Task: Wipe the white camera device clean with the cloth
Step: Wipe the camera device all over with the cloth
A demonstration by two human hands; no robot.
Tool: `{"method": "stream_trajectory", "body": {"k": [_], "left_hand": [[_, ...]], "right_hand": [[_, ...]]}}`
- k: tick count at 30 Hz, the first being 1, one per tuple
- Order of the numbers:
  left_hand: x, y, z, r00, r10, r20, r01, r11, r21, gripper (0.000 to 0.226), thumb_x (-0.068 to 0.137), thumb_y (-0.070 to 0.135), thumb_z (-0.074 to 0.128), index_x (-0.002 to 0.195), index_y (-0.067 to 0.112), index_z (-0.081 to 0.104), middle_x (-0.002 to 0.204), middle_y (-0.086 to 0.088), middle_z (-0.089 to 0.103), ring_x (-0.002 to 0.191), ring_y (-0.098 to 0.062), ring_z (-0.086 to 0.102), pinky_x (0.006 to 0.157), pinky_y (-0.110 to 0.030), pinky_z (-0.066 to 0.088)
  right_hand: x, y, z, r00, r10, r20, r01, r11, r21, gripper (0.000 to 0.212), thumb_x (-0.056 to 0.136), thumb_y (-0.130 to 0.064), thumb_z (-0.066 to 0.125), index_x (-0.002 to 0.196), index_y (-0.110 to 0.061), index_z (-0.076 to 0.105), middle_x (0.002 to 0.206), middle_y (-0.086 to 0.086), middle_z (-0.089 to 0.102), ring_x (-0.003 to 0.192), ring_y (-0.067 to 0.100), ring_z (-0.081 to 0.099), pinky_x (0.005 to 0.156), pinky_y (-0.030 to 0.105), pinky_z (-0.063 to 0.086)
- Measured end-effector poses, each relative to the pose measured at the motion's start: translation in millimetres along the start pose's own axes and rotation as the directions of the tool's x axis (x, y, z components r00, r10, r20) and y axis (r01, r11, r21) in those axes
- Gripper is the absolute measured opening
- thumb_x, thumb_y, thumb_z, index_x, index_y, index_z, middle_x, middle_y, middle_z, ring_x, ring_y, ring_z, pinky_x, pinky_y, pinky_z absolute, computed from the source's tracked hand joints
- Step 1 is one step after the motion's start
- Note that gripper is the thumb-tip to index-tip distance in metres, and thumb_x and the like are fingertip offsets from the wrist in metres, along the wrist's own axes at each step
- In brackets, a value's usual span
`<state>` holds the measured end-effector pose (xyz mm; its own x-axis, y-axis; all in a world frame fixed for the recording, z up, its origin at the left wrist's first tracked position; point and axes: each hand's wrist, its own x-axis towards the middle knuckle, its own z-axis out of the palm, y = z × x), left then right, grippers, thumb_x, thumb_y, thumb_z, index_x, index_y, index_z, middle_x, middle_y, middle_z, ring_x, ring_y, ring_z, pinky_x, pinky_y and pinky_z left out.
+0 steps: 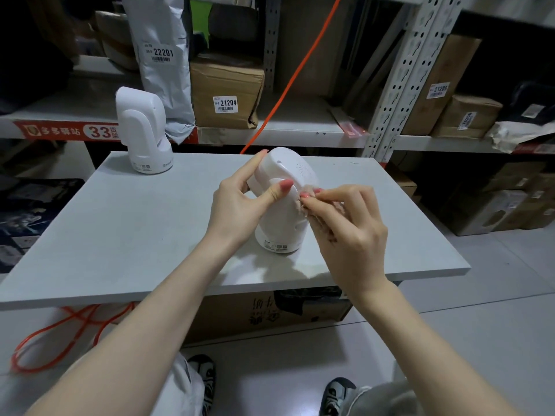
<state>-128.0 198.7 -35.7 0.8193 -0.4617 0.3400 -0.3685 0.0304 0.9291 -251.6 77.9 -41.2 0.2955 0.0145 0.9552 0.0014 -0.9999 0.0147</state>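
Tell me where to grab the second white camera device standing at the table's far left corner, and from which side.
Grip the upright white plastic camera device around its narrower upper body, above the round base, coming from the front right with the left hand. The shelf edge and grey parcel bag crowd behind it.

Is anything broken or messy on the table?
Nothing looks broken or spilled. The camera device being wiped leans in the left hand, held that way on purpose; the right hand presses the cloth on it.

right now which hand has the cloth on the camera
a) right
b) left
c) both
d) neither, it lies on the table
a: the right hand pinches the cloth against the side of the camera, while the left hand only steadies the camera's top.
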Motion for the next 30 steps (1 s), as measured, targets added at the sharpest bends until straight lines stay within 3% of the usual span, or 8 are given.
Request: {"method": "stream_trajectory", "body": {"k": [4,7,11,15,30], "left_hand": [[3,2,-5,1.000,-0.011,-0.016,0.011,1.000,-0.026,0.079,0.063,0.067,0.069,0.135,0.037,0.053,0.131,0.008,0.062,0.122,-0.014,0.056,0.083,-0.046,0.058],[3,5,-9,1.000,-0.028,0.001,0.028,0.997,-0.074,0.080,0.063,0.064,0.070,0.135,0.034,0.054,0.129,0.001,0.063,0.122,-0.021,0.056,0.074,-0.043,0.061],[1,4,-8,0.999,-0.018,0.036,0.019,0.999,-0.049,0.079,0.066,0.062,0.074,0.137,0.033,0.052,0.131,0.005,0.062,0.123,-0.015,0.055,0.086,-0.044,0.057],[-1,1,-3,0.999,0.010,0.046,-0.010,1.000,0.006,0.080,0.064,0.065,0.069,0.137,0.035,0.051,0.134,0.010,0.059,0.125,-0.010,0.053,0.094,-0.046,0.053],[-3,3,-7,0.998,0.032,0.060,-0.034,0.999,0.023,0.078,0.067,0.064,0.068,0.137,0.035,0.050,0.132,0.010,0.060,0.124,-0.009,0.054,0.098,-0.044,0.051]], "right_hand": [[-18,4,2,0.987,-0.113,0.114,0.114,0.993,-0.006,0.004,0.084,-0.011,0.078,0.087,-0.013,0.078,0.082,0.002,0.069,0.080,0.022,0.059,0.048,0.033,0.050],[-17,3,3,0.984,-0.117,0.133,0.117,0.993,0.007,0.004,0.083,-0.011,0.078,0.087,-0.013,0.078,0.082,0.002,0.069,0.079,0.022,0.061,0.046,0.033,0.049],[6,0,2,1.000,-0.001,-0.022,0.001,1.000,0.006,0.004,0.087,-0.016,0.075,0.088,-0.014,0.078,0.084,0.004,0.069,0.081,0.024,0.063,0.052,0.031,0.052],[8,0,3,0.997,0.070,-0.038,-0.069,0.997,0.030,0.008,0.088,-0.015,0.074,0.095,-0.012,0.077,0.090,0.007,0.068,0.087,0.024,0.061,0.057,0.032,0.055],[-20,-4,0,0.986,-0.146,0.085,0.147,0.989,-0.004,0.007,0.080,-0.009,0.080,0.084,-0.012,0.077,0.082,0.005,0.070,0.083,0.020,0.055,0.049,0.028,0.047]]}}
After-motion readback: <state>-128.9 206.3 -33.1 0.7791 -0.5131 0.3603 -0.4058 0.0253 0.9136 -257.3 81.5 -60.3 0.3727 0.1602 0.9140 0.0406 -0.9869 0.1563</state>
